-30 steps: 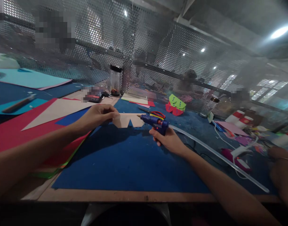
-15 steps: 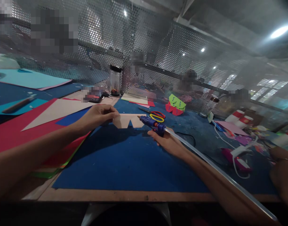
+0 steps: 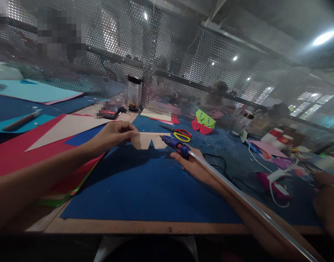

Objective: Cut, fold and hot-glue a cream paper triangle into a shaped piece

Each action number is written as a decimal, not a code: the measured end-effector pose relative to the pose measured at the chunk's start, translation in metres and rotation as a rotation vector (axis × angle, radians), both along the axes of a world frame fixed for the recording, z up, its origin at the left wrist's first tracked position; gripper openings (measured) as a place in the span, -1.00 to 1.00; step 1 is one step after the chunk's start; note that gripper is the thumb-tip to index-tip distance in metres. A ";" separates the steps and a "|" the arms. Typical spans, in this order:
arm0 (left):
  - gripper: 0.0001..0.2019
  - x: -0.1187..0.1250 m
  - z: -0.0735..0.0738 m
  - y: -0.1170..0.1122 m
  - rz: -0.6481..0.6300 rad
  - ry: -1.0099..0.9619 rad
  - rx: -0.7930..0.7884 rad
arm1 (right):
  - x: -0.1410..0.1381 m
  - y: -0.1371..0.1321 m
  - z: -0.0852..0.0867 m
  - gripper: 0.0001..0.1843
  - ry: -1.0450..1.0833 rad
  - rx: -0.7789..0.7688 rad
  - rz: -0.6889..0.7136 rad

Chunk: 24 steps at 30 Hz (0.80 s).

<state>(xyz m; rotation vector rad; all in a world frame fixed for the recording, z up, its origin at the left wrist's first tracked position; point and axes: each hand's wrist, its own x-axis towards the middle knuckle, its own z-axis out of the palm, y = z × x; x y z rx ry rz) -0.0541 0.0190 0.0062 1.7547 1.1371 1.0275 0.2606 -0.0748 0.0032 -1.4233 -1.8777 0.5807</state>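
Note:
My left hand [image 3: 112, 134] pinches a beige paper cut-out with a notched lower edge [image 3: 147, 140] and holds it above the blue mat [image 3: 145, 185]. My right hand [image 3: 193, 165] grips a blue glue gun [image 3: 175, 144]. Its nozzle touches the right end of the paper cut-out. A long clear glue stick [image 3: 246, 202] runs back from the gun along my right forearm toward the camera.
Stacked coloured paper sheets [image 3: 33, 145] lie at the left. Scissors with red and yellow handles [image 3: 180, 134], a green and red paper craft [image 3: 203, 122], a jar [image 3: 134, 92] and a perforated metal screen [image 3: 167, 65] are behind. Another person's hand [image 3: 326, 196] and a white cable [image 3: 273, 174] are at the right.
The glue gun has turned in my right hand so the glue stick now points back along my forearm instead of out to the right. My left hand and the paper stayed put.

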 end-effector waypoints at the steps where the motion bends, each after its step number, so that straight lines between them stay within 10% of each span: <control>1: -0.64 0.000 0.000 0.000 0.002 0.000 0.001 | 0.000 0.000 0.000 -0.46 -0.001 0.002 0.000; 24: -0.63 -0.001 -0.002 0.004 -0.005 -0.017 -0.005 | 0.000 0.003 0.004 -0.49 0.041 -0.133 0.007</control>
